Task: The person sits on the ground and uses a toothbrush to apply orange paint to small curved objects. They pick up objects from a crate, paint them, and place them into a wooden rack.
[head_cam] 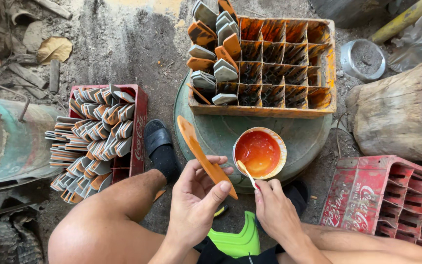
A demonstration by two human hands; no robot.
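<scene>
Fingers of left hand grip orange strip; right hand pinches brush beside it.

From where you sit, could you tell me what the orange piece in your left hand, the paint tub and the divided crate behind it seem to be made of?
The orange piece in the left hand looks like thin wood, wet-glossy with fresh paint; what lies under the coat cannot be told for certain. The paint tub seems plastic: thin, pale rim, smeared orange. The divided crate looks like moulded plastic, dull and grimy, stained orange and black.
</scene>
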